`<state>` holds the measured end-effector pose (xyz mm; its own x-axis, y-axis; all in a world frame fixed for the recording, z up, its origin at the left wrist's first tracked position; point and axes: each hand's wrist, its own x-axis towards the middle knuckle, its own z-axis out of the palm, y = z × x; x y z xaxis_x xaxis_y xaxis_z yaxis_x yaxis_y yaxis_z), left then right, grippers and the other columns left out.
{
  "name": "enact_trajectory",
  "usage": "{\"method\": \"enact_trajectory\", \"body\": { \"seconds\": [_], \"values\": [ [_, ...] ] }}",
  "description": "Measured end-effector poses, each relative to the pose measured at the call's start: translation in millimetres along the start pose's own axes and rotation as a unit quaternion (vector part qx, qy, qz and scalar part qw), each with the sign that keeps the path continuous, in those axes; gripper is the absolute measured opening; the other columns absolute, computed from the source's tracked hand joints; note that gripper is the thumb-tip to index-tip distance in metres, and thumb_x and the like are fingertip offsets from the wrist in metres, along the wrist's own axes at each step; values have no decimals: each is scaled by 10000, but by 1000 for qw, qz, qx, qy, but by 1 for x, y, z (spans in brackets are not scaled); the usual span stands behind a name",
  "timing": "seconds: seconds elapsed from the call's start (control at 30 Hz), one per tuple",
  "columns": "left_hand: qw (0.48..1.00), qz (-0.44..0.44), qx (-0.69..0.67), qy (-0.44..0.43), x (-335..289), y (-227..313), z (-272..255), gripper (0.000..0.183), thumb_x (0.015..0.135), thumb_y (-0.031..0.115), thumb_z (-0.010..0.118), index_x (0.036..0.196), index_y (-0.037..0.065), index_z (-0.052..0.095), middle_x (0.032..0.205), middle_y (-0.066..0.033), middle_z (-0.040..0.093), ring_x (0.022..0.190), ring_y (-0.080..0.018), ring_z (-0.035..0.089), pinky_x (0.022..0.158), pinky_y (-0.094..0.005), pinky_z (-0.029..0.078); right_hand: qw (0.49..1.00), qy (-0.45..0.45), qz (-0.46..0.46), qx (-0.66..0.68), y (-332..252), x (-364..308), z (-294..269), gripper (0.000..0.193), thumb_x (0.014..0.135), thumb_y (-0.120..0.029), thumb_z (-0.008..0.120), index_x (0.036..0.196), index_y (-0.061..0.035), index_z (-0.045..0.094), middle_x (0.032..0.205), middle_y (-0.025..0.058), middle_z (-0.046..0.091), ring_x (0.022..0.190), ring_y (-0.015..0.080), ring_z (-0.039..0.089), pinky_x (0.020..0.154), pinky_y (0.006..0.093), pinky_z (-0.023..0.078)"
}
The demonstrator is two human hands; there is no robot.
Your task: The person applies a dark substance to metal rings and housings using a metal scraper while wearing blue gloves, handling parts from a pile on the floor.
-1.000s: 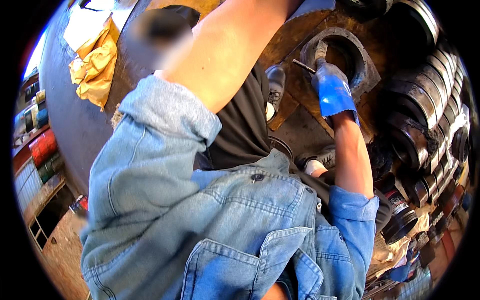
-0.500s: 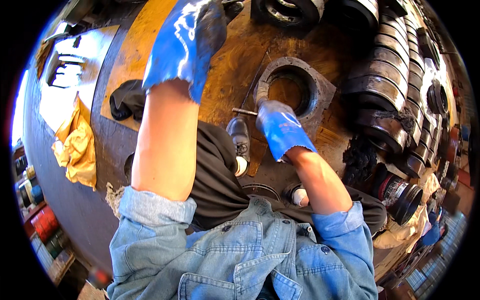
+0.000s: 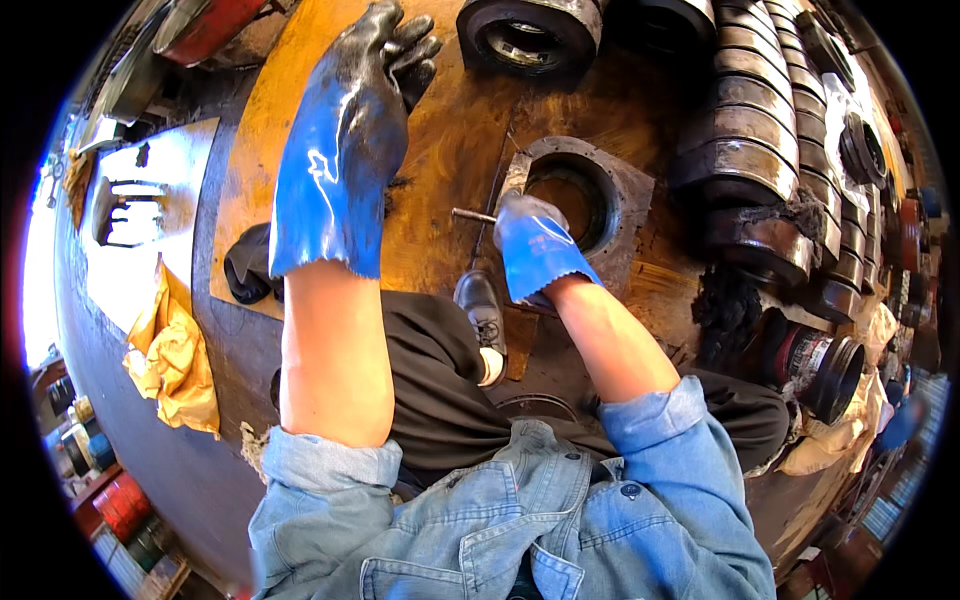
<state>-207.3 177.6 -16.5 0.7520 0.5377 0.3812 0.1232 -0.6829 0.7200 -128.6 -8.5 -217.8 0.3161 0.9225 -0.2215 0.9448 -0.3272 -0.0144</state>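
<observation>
My left hand (image 3: 345, 150), in a blue rubber glove blackened over the palm and fingers, is raised over the plywood board (image 3: 440, 160). Its fingers are spread and slightly bent, with nothing in them. My right hand (image 3: 540, 240), gloved in blue too, is closed around a thin metal rod (image 3: 472, 215) whose end sticks out to the left. This hand is at the near left edge of a dark metal ring housing (image 3: 625, 195), which lies flat with its round bore upward. A pale piece beside the right fingers is too unclear to name.
Stacked metal rings (image 3: 750, 130) stand along the right. Another ring part (image 3: 530, 45) sits at the far side. A black tangled rag (image 3: 727, 315) and a dark can (image 3: 815, 365) lie to the right, crumpled brown paper (image 3: 175, 365) to the left. My shoe (image 3: 480, 305) rests near the board.
My left hand has come back nearer to me, and its spread fingers now show fully. My right hand remains beside the ring housing with the rod. The whole view has shifted slightly.
</observation>
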Motion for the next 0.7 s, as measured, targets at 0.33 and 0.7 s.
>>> {"method": "enact_trajectory", "body": {
  "seconds": [0.33, 0.7],
  "values": [
    [1000, -2, -11, 0, 0, 15, 13, 302, 1001, 2, 439, 1280, -53, 543, 1158, -190, 650, 1032, -224, 665, 898, -306, 531, 974, -219, 19, -61, -4, 38, -27, 220, 787, -147, 694, 989, -125, 777, 872, 101, 734, 678, 253, 715, 395, 463, 540],
    [1000, 4, -18, 1, 5, 29, 15, 329, 1004, -35, 426, 1317, -61, 522, 1222, -199, 647, 1089, -231, 666, 950, -299, 530, 967, -165, 127, 149, -3, 38, -82, 223, 697, -140, 705, 892, -52, 765, 923, 153, 737, 883, 312, 726, 761, 434, 588]
  ]
}}
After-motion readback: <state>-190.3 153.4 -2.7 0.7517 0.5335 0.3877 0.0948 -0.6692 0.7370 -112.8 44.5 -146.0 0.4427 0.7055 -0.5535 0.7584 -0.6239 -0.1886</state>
